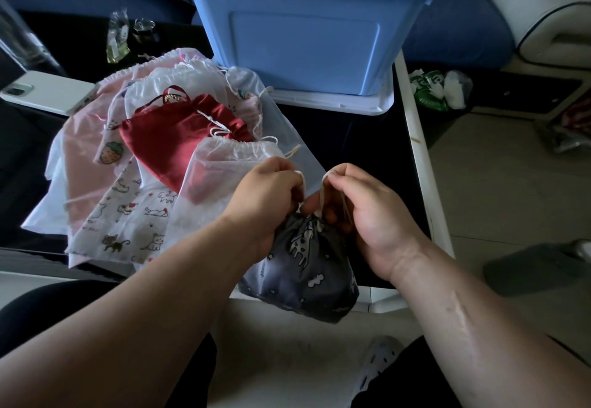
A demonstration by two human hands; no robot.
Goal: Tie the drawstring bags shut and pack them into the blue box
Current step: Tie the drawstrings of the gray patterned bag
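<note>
One blue box, one grey bag, one red bag and one white phone are counted. Two hands are seen, the left hand and the right hand. The overlapping pale bags cannot be numbered.

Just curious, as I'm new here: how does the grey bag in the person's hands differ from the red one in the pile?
The grey cat-print bag is held by the left hand and right hand; the red satin bag lies untouched in the pile. The grey one looks bunched and plump, the red one flat. Grey is printed, red plain and shiny. Both have pale drawstrings.
</note>
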